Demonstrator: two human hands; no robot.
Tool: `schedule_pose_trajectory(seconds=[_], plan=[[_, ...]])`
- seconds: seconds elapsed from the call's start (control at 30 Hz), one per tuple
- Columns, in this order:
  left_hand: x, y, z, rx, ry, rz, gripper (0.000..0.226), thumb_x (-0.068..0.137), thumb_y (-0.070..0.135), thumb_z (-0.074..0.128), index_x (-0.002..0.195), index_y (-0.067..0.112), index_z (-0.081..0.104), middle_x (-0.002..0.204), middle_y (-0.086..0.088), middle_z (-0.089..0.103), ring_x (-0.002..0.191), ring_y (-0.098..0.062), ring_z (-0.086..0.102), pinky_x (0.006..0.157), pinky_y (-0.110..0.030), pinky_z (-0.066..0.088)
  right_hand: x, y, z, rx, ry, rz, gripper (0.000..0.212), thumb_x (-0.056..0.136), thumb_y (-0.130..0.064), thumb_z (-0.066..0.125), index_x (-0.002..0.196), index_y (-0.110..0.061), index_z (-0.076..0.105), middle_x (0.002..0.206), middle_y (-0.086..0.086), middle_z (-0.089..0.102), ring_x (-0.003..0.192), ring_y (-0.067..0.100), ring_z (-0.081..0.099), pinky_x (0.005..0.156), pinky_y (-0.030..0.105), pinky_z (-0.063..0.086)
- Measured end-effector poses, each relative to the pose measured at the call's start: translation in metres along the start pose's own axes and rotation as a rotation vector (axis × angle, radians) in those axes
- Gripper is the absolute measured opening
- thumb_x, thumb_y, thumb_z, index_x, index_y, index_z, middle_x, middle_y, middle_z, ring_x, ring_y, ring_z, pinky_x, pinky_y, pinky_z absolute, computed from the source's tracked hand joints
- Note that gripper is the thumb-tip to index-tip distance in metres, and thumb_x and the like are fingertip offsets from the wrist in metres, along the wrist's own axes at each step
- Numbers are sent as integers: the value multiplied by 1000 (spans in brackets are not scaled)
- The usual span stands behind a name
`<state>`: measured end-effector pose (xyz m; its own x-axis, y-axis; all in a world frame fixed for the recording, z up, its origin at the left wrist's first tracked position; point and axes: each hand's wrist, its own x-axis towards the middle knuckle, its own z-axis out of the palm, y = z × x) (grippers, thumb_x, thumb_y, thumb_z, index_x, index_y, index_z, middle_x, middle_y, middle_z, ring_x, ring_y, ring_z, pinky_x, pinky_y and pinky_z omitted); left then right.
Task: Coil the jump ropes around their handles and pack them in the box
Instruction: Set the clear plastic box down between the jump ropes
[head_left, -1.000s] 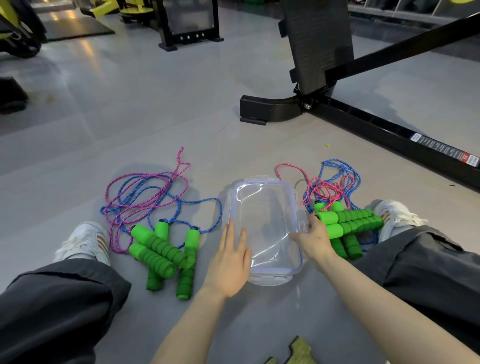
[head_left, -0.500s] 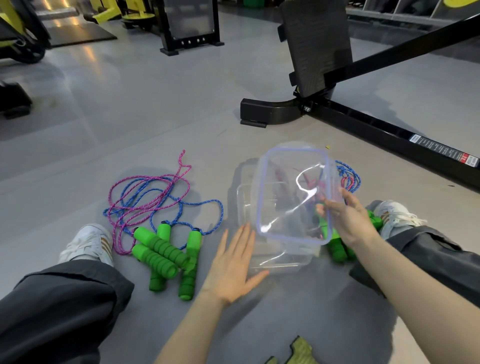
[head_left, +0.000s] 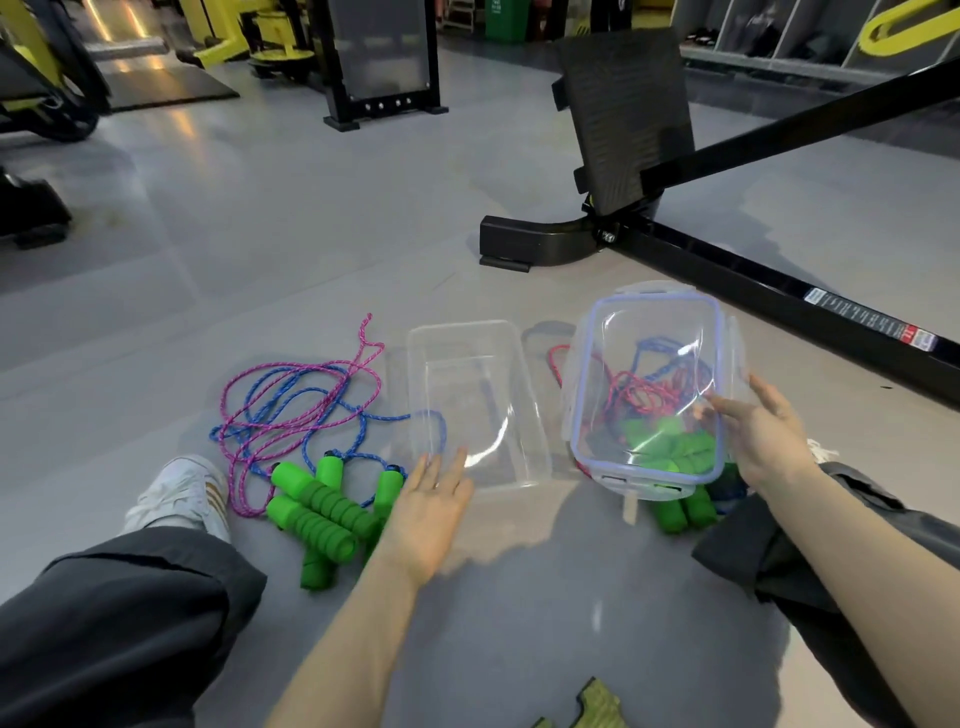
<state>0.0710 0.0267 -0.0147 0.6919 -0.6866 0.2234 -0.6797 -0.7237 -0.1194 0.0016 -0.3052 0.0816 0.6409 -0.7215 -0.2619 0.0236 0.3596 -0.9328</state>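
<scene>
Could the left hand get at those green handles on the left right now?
Probably yes: the left hand is empty, open, right beside the green handles, with nothing between them.

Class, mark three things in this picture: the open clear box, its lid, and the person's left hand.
box (head_left: 470, 332): head view, far rim of the open box.
lid (head_left: 602, 332): head view, blue-edged upper left rim.
left hand (head_left: 423, 519): head view, back of the hand.
</scene>
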Motion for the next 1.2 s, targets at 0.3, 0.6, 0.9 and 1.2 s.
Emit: schedule_pose_trajectory(seconds=[0.3,0.6,0.9,1.2], plan=[[-37,-30,-25,-46,235,68,33,63,-9,60,80,12,41,141,-22,34,111,-54,54,83,-56,52,-45,64,35,-120,-107,168,67,76,20,59,133,-11,44,86,14,67,49,11,63,45,17,50],[-74,3,-10,-76,222,289,24,73,-7,29,80,16,34,134,-25,51,117,-47,53,89,-51,51,-58,133,39,-420,-165,234,44,79,11,60,119,-6,55,96,15,61,70,22,55,46,17,50],[-65,44,5,-89,249,358,16,76,2,41,85,15,37,135,-20,53,120,-40,54,94,-42,50,-59,119,48,-522,-254,187,60,76,-64,59,121,-27,45,130,-6,51,114,11,51,96,30,37],[-60,56,7,-58,180,268,20,69,3,32,85,15,36,128,-20,59,108,-41,62,84,-44,55,-67,117,52,-1121,-465,-157,55,99,-11,34,149,-8,11,153,15,26,137,28,32,94,16,21]])
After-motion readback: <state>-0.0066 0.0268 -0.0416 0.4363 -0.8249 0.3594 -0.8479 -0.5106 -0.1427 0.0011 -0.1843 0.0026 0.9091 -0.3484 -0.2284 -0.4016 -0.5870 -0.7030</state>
